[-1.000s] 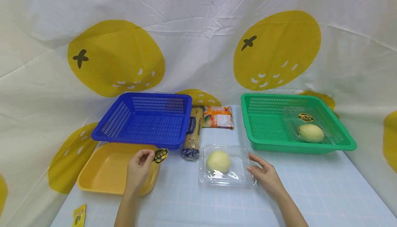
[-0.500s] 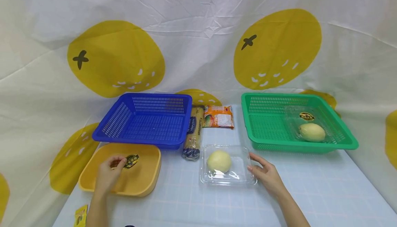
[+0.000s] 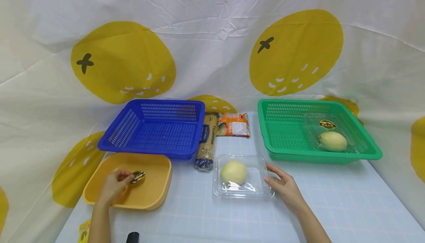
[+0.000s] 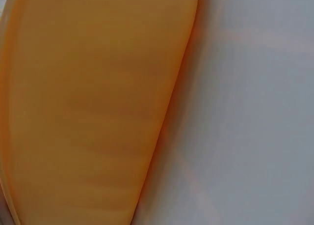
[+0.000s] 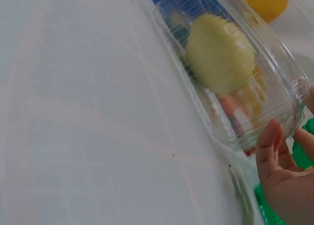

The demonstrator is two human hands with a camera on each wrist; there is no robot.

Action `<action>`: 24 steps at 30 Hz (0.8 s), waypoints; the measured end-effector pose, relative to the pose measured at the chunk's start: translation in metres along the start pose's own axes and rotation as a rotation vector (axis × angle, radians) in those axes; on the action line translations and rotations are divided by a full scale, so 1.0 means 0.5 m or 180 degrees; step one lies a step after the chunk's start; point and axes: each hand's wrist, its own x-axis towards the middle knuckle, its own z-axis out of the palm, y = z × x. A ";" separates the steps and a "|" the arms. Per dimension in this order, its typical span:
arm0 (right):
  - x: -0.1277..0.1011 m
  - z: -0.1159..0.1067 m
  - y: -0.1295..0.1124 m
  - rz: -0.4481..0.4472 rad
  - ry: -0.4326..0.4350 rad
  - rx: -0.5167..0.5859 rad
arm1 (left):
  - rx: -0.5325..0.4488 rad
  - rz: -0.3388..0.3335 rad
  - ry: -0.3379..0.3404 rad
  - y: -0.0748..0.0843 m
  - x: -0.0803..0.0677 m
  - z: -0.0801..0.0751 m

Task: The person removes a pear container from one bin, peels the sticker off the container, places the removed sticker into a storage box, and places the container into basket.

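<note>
Pale tablecloth [image 3: 206, 221] | left hand [image 3: 112, 187] pinches sticker [image 3: 138, 177] (over yellow tub [image 3: 154, 192]) | right hand [image 3: 286, 188] grips clear box [image 3: 256, 177]

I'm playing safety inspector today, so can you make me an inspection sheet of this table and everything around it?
Surface: pale cloth with faint checked lines.
Job's things: black-and-gold label over the yellow tray, touching it or not unclear; clear box with one pale fruit inside.
Clutter: blue basket; spaghetti pack; orange packet; green basket holding a second clear box, also with fruit; small yellow packet; black object, cut off by the picture's edge.
Grips: left grip pinches the label; right grip holds the clear box's right edge.
Cables: nothing seen.
Surroundings: white backdrop with big yellow prints.
</note>
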 end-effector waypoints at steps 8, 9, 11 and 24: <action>0.000 0.000 0.002 0.0015 0.0033 -0.0010 | 0.0144 -0.0121 -0.0229 -0.014 0.016 0.000; 0.000 0.000 0.002 0.0014 0.0032 -0.0009 | 0.0157 -0.0119 -0.0232 -0.016 0.017 0.001; 0.000 0.000 0.002 0.0018 0.0035 -0.0011 | 0.0131 -0.0129 -0.0244 -0.017 0.019 0.002; 0.000 0.004 0.002 0.0105 0.0096 -0.0049 | 0.0102 -0.0088 -0.0338 -0.015 0.021 0.003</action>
